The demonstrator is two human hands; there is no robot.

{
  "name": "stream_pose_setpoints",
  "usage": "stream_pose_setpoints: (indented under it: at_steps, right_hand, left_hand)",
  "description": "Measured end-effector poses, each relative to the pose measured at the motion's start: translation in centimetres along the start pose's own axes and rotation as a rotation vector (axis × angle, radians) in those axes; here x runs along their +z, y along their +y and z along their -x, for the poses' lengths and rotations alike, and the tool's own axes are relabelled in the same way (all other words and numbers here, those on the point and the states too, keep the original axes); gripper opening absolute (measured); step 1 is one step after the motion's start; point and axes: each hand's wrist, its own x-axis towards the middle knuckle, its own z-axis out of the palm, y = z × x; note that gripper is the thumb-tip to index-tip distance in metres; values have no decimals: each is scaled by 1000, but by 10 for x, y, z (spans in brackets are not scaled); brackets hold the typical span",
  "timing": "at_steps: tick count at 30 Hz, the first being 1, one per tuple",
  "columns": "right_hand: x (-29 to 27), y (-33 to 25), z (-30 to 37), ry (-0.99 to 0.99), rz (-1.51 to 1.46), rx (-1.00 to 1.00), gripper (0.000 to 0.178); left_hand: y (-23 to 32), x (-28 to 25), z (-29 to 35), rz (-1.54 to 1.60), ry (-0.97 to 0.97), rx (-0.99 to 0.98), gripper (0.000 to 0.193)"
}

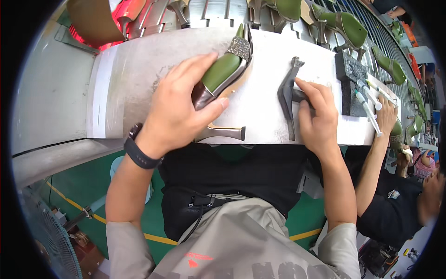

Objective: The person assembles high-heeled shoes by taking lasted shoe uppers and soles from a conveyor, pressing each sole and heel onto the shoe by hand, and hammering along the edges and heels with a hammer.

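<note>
My left hand (181, 100) is wrapped round a high-heeled shoe (204, 95) that lies on its side on the pale worktable (260, 60). A green last (223, 70) fills the shoe, and a glittery band (239, 48) crosses it near the pointed toe. The slim heel (227, 133) sticks out below my palm, toward the table's near edge. To the right, my right hand (320, 116) is closed on the handle of a dark shoemaker's hammer (288, 95). Its long curved head rests on or just above the tabletop, apart from the shoe. My fingers hide most of the handle.
A dark speckled block (350, 74) stands right of the hammer, with several syringes (369, 104) by it. A co-worker's hand (386, 115) reaches in there. Along the far side, a slatted conveyor (211, 11) carries shoes on green lasts (346, 28).
</note>
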Motion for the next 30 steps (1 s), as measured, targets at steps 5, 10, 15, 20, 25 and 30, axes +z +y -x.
stream_pose_setpoints:
  at_steps: [5, 10, 15, 20, 25, 30]
  right_hand:
    - [0, -19, -19, -254, 240, -5, 58]
    - [-17, -62, -39, -90, -230, -16, 46]
    - [17, -75, -51, 3, -395, -155, 39]
    - [35, -88, -38, 72, -399, -123, 38]
    - [44, -101, -29, 7, -479, -59, 38]
    - [44, -106, -28, -84, -671, 8, 36]
  left_hand:
    - [-13, 2, -10, 96, -57, 30, 74]
    - [-17, -1, -6, 81, -43, 6, 75]
    - [-18, -2, -10, 143, -31, 14, 75]
    - [-18, 0, -10, 158, -21, 14, 64]
    - [-22, 5, -8, 174, 18, 6, 42]
    - [-20, 7, -8, 152, 26, 27, 40]
